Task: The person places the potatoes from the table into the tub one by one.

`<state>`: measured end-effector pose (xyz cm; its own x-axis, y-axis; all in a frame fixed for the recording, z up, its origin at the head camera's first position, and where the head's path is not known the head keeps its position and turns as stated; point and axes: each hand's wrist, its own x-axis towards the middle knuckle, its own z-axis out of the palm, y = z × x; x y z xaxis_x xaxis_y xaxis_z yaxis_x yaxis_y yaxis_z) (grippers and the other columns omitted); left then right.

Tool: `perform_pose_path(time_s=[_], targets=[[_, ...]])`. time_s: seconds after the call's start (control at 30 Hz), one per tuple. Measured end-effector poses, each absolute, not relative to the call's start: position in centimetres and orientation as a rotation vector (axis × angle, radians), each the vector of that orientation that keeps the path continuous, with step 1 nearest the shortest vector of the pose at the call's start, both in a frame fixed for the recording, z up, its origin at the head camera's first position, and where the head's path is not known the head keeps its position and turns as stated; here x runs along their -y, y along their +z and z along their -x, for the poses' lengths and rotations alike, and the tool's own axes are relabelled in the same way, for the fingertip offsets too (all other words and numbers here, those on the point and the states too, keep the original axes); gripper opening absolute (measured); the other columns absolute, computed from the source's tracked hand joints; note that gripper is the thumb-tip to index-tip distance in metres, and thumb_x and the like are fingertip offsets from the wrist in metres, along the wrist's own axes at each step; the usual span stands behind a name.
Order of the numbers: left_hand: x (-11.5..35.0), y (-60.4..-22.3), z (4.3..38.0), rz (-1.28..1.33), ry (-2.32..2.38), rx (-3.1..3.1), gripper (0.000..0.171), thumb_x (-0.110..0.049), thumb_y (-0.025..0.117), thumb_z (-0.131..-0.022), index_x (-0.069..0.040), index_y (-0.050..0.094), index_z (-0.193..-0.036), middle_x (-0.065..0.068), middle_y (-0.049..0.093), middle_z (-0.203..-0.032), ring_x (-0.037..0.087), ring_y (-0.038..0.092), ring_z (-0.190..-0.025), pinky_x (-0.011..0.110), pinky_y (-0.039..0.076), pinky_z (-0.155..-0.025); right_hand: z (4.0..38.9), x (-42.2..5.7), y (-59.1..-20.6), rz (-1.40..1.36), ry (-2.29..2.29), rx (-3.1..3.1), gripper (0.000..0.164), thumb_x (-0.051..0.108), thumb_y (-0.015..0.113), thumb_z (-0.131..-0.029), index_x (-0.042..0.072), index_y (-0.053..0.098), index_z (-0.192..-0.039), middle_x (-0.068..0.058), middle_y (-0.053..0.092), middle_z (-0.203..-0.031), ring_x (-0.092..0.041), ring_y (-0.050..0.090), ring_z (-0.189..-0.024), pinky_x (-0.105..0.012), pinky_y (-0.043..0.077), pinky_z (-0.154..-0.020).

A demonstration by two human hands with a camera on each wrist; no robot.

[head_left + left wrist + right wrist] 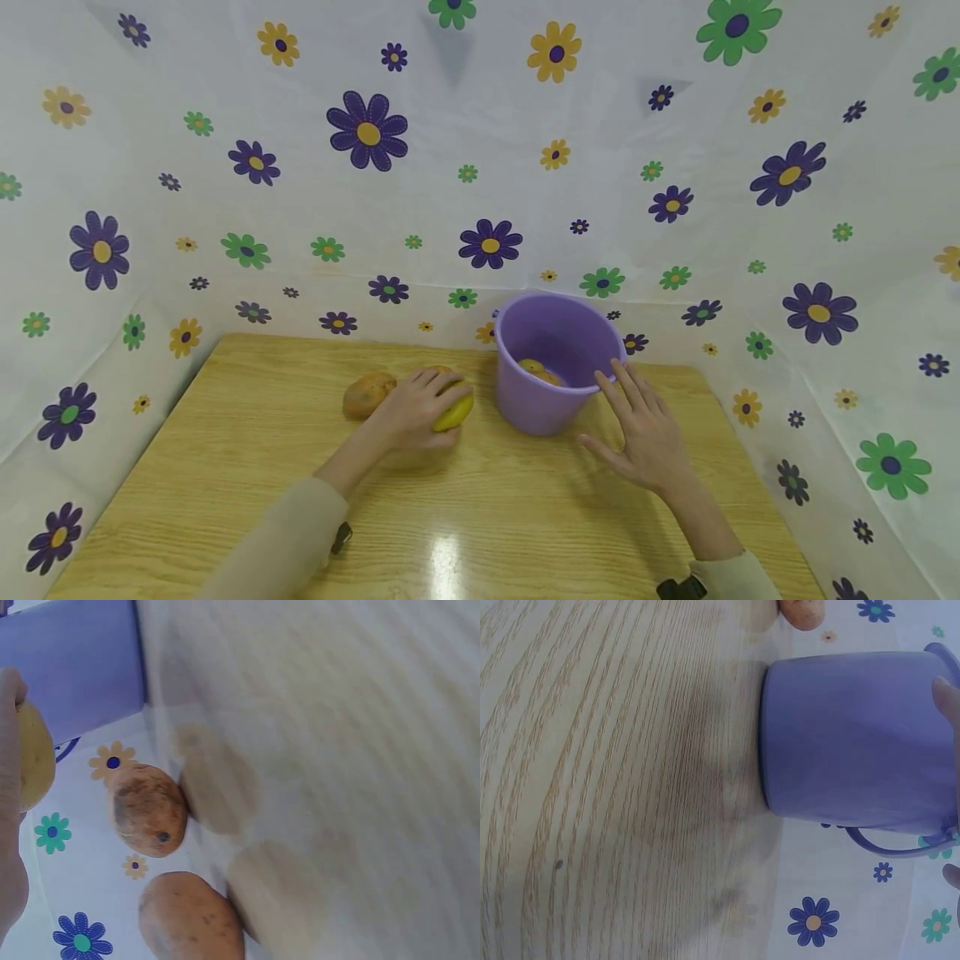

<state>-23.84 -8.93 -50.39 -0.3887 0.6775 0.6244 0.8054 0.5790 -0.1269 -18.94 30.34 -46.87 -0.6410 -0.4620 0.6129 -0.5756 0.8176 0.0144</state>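
Observation:
My left hand (420, 408) grips a smooth yellow potato (454, 410) above the wooden table, left of the purple bucket. In the left wrist view this potato (36, 757) shows at the left edge, partly covered by the hand. Two brown potatoes lie on the table: one (367, 395) left of the hand, the other (148, 810) mostly hidden behind it in the head view. The purple bucket (536, 408) stands upright with potatoes (542, 372) inside. My right hand (648, 437) has its fingers spread, fingertips right at the bucket's right rim, holding nothing.
The wooden table (480, 517) reaches back to a white sheet (435, 192) with printed flowers, which also rises at both sides. A purple handle (900, 852) hangs at the bucket's side.

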Motion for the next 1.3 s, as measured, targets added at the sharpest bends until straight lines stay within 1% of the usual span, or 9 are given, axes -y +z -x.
perform_pose_path(time_s=[0.17,0.33,0.53,0.67,0.77,0.93,1.07,1.17,1.3], targets=[[8.3,-49.2,24.2,1.151,-0.265,2.149,0.064,-0.042,0.085,-0.077,-0.012,0.067,-0.130,0.012,0.073,-0.123,0.029,0.071,-0.105,0.043,0.062,-0.094,18.9,-30.3,-46.8,-0.757,0.244,2.391,0.096,0.082,0.033,-0.099,0.008,0.045,-0.160,-0.029,0.047,-0.160,-0.051,0.044,-0.148,-0.072,0.045,-0.111],[7.5,-48.1,24.7,1.133,-0.283,2.116,0.065,-0.041,0.088,-0.075,-0.012,0.067,-0.130,0.011,0.074,-0.121,0.028,0.071,-0.103,0.041,0.063,-0.090,18.9,-30.3,-46.8,-0.752,0.241,2.391,0.096,0.082,0.032,-0.099,0.008,0.044,-0.160,-0.028,0.046,-0.161,-0.052,0.044,-0.148,-0.070,0.044,-0.112],[6.6,-46.6,25.2,1.123,-0.319,2.081,0.067,-0.041,0.087,-0.075,-0.011,0.066,-0.132,0.013,0.071,-0.125,0.027,0.067,-0.102,0.038,0.060,-0.088,18.9,-30.3,-46.9,-0.755,0.227,2.382,0.096,0.081,0.032,-0.099,0.008,0.045,-0.159,-0.027,0.046,-0.161,-0.052,0.045,-0.147,-0.071,0.046,-0.111],[6.1,-45.3,25.6,1.116,-0.334,2.020,0.069,-0.041,0.089,-0.074,-0.009,0.068,-0.131,0.013,0.071,-0.121,0.028,0.066,-0.101,0.040,0.058,-0.086,18.9,-30.3,-46.9,-0.756,0.225,2.381,0.096,0.082,0.032,-0.099,0.008,0.045,-0.159,-0.027,0.046,-0.161,-0.051,0.045,-0.148,-0.070,0.046,-0.111],[5.8,-44.2,25.8,1.114,-0.345,2.002,0.068,-0.039,0.089,-0.074,-0.009,0.068,-0.131,0.014,0.072,-0.123,0.030,0.067,-0.102,0.041,0.059,-0.089,18.9,-30.4,-47.0,-0.751,0.227,2.387,0.096,0.082,0.032,-0.099,0.009,0.044,-0.160,-0.027,0.045,-0.162,-0.051,0.044,-0.148,-0.070,0.045,-0.112],[5.3,-42.8,25.9,1.119,-0.383,2.037,0.064,-0.038,0.085,-0.079,-0.010,0.066,-0.133,0.013,0.071,-0.128,0.029,0.067,-0.108,0.041,0.059,-0.094,18.9,-30.4,-46.9,-0.745,0.231,2.395,0.096,0.082,0.031,-0.099,0.009,0.044,-0.160,-0.026,0.044,-0.164,-0.051,0.044,-0.148,-0.070,0.044,-0.113],[4.7,-42.2,26.2,1.130,-0.412,2.023,0.064,-0.036,0.089,-0.075,-0.009,0.067,-0.130,0.013,0.071,-0.124,0.030,0.068,-0.111,0.042,0.059,-0.098,18.8,-30.4,-46.9,-0.741,0.230,2.404,0.097,0.083,0.030,-0.099,0.009,0.044,-0.160,-0.026,0.044,-0.164,-0.051,0.044,-0.148,-0.070,0.044,-0.112],[4.2,-41.8,26.4,1.133,-0.436,2.016,0.066,-0.034,0.090,-0.073,-0.008,0.068,-0.130,0.014,0.071,-0.125,0.031,0.069,-0.113,0.044,0.059,-0.101,18.8,-30.3,-46.9,-0.740,0.229,2.401,0.097,0.083,0.030,-0.098,0.010,0.044,-0.160,-0.026,0.045,-0.163,-0.050,0.044,-0.148,-0.070,0.044,-0.111],[3.4,-41.2,26.7,1.147,-0.442,2.035,0.064,-0.038,0.086,-0.078,-0.009,0.067,-0.132,0.014,0.071,-0.126,0.031,0.069,-0.116,0.045,0.059,-0.102,18.8,-30.2,-46.9,-0.737,0.238,2.393,0.098,0.084,0.030,-0.098,0.009,0.046,-0.159,-0.027,0.046,-0.161,-0.051,0.045,-0.147,-0.070,0.045,-0.111]])
